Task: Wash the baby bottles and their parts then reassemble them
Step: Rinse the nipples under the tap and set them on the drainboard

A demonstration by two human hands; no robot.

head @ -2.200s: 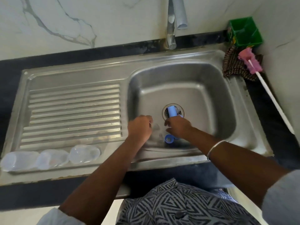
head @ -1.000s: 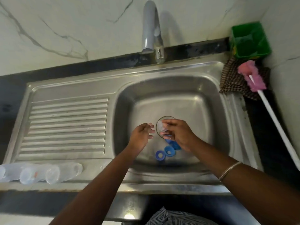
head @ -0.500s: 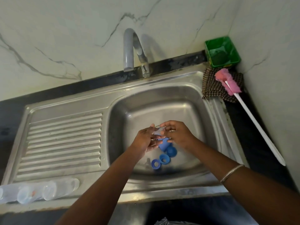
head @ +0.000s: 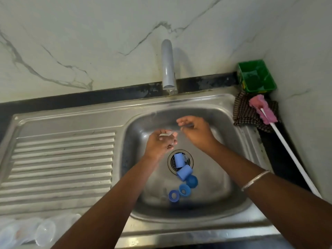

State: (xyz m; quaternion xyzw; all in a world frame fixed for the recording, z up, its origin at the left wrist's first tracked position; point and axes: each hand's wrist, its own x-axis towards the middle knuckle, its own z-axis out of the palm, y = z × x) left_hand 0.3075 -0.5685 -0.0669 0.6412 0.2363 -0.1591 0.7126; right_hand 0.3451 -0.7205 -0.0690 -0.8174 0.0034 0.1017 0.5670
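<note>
Clear bottle part (head: 166, 134) pinched in left hand (head: 159, 142) over sink basin (head: 231, 133). Right hand (head: 195, 131) beside it, fingers curled (contents blurred, grip unclear). Blue caps (head: 184, 172) and rings (head: 173, 195) below at drain (head: 180, 161).

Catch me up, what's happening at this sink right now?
A person's left hand holds a small clear part over the sink; the right hand pinches another beside it. Blue caps and rings lie around the drain. Clear bottles lie on the drainboard. No water visibly runs from the tap.
</note>
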